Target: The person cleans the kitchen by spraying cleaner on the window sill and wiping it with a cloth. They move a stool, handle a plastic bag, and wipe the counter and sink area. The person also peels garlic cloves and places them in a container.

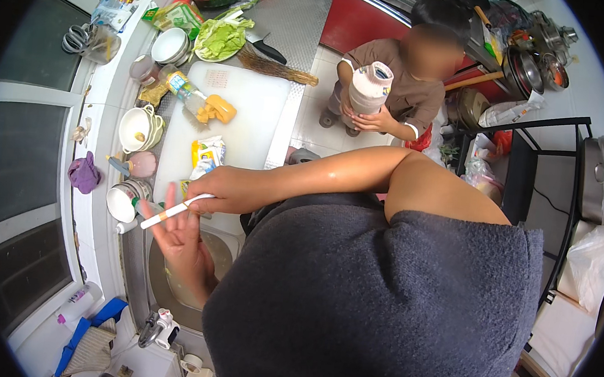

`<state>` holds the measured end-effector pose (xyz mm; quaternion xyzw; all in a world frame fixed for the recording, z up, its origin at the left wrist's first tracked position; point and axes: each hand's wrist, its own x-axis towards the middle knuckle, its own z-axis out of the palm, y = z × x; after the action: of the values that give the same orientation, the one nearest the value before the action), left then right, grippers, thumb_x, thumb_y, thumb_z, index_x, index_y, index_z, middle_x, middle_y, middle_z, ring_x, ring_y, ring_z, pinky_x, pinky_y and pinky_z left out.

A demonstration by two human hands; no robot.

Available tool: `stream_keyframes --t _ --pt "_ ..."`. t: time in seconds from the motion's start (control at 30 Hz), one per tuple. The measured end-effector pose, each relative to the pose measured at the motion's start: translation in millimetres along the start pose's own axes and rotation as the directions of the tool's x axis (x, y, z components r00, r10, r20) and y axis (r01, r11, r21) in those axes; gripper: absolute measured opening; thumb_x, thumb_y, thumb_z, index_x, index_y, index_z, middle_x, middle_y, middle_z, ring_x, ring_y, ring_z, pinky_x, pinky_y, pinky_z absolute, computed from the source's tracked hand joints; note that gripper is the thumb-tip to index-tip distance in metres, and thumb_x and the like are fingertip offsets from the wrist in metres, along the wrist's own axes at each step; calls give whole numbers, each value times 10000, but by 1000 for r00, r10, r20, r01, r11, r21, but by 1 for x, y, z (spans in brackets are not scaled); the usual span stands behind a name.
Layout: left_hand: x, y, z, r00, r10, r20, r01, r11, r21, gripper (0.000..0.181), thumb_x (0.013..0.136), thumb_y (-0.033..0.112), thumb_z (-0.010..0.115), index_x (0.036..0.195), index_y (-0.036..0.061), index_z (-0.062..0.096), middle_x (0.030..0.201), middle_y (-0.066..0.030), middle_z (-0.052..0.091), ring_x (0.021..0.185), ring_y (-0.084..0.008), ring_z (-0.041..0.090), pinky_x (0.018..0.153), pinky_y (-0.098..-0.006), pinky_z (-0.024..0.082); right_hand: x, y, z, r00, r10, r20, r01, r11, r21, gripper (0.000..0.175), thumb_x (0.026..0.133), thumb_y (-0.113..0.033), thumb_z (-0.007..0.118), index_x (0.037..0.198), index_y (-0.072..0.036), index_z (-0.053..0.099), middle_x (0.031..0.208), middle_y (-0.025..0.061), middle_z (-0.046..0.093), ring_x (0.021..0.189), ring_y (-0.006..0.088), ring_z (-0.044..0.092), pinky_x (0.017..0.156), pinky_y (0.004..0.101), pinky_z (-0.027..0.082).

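Note:
My right hand [226, 188] grips a slender white stick-like object [166, 216] with an orange-brown band; its exact kind is unclear. Just below it, my left hand [185, 243] is raised with its fingers spread, palm showing, above the metal sink [219, 240]. The far end of the stick lies in front of the left fingers; I cannot tell whether they touch. Beyond my right hand, a white cutting board [256, 96] bears a yellow-and-white packet [209, 153], a clear plastic bottle [185, 88] and a crumpled yellow item [218, 109].
Another person [414, 86] faces me, both hands around a pale container [370, 88]. A black-handled knife [269, 49], a straw brush [273, 68] and leafy greens [220, 38] lie past the board. Stacked bowls [121, 202] line the window side; a faucet [153, 330] stands by the sink.

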<state>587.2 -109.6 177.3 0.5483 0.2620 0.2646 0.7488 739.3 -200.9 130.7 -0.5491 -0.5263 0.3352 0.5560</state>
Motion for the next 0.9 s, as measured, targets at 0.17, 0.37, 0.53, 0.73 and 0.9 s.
stream_keyframes --t 0.17,0.37,0.53,0.73,0.9 --pt "3 -31 -20 997 -83 -1 83 996 31 418 975 -9 613 1371 -79 501 1223 -170 657 1117 -196 639 980 -298 506 -3 -5 -7 999 -39 24 40 998 -43 315 1013 -298 509 1150 -59 661 937 180 701 884 372 671 794 454 514" --pt "7 -35 -9 996 -90 23 88 993 73 270 953 -18 640 1208 -98 601 1115 -141 685 1015 -163 662 918 -262 512 -17 1 -25 996 -13 89 34 969 -246 375 1051 -373 454 1048 -43 633 931 186 679 882 400 647 788 482 502" --pt "6 -42 -29 958 -227 174 213 973 93 187 935 -9 665 1111 -57 623 1028 -97 673 911 -131 631 831 -255 500 -22 3 -43 988 -4 155 56 941 -335 385 1060 -384 439 981 -42 596 908 196 656 885 418 630 780 490 495" --pt "21 -35 -54 981 -140 134 181 907 -381 170 974 1 615 1140 -7 580 1016 -68 614 907 -126 575 806 -246 472 -23 -1 -95 995 41 89 -10 947 -322 309 1067 -305 456 985 -36 581 905 191 643 859 408 614 780 467 487" --pt "28 -38 -62 995 -58 -79 25 928 -373 179 979 3 611 1155 -9 585 1050 -76 642 913 -130 605 852 -266 514 -33 2 -129 980 137 -148 -175 942 -286 348 1076 -334 458 992 -37 620 888 138 663 848 272 635 808 368 492"
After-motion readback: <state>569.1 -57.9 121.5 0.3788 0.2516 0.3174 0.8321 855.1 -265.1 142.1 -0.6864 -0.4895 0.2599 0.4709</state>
